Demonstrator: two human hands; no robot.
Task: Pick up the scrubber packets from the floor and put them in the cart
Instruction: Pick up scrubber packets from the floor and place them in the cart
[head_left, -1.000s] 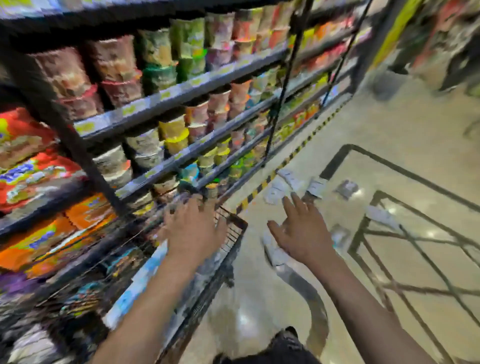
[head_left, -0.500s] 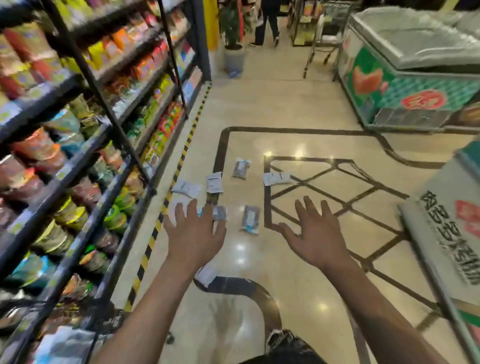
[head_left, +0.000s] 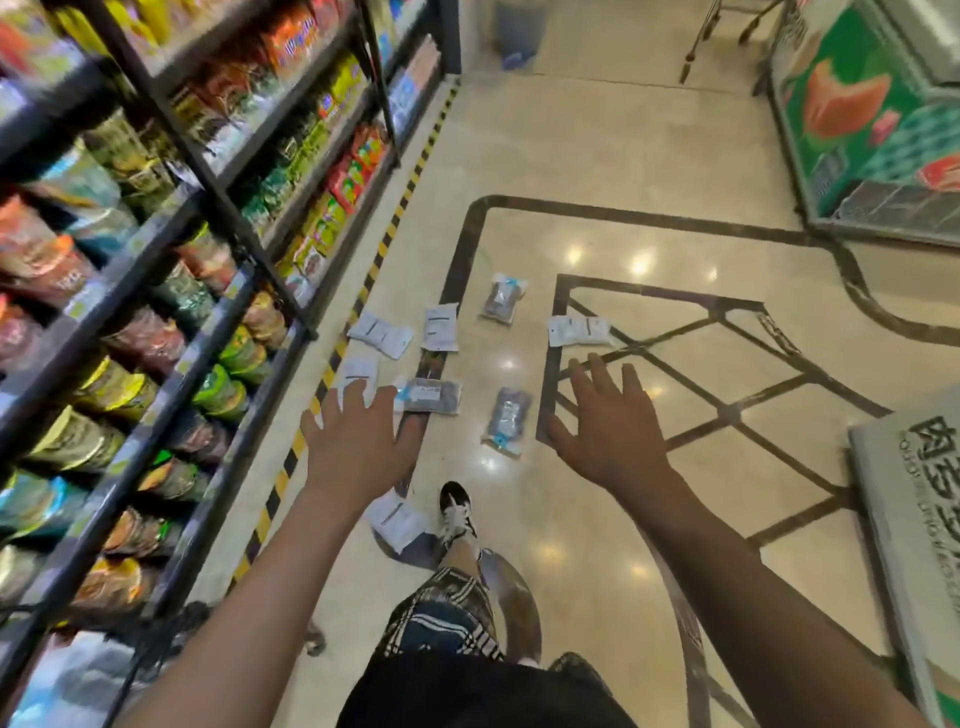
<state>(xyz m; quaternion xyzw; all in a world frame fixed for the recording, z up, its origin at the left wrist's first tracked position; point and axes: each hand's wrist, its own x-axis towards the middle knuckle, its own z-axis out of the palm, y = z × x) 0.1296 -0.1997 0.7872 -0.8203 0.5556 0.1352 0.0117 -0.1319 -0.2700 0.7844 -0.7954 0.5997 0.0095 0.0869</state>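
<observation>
Several scrubber packets lie scattered on the shiny beige floor ahead of me. One dark packet lies just past my left hand, another dark packet lies between my hands, and a white one lies beside my shoe. More white packets lie farther off near the shelf. My right hand hovers above the floor pattern. Both hands are spread, palms down, holding nothing. A corner of the black wire cart shows at the bottom left with packets inside.
Tall shelves of noodle cups and snack bags run along the left behind a yellow-black floor stripe. A green chest freezer stands at the right back, and a grey box juts in at the right edge.
My view has swung from the cart and shelf to the floor and tilted down. Both hands left the cart and now reach out over the packets, and my foot has stepped forward.
</observation>
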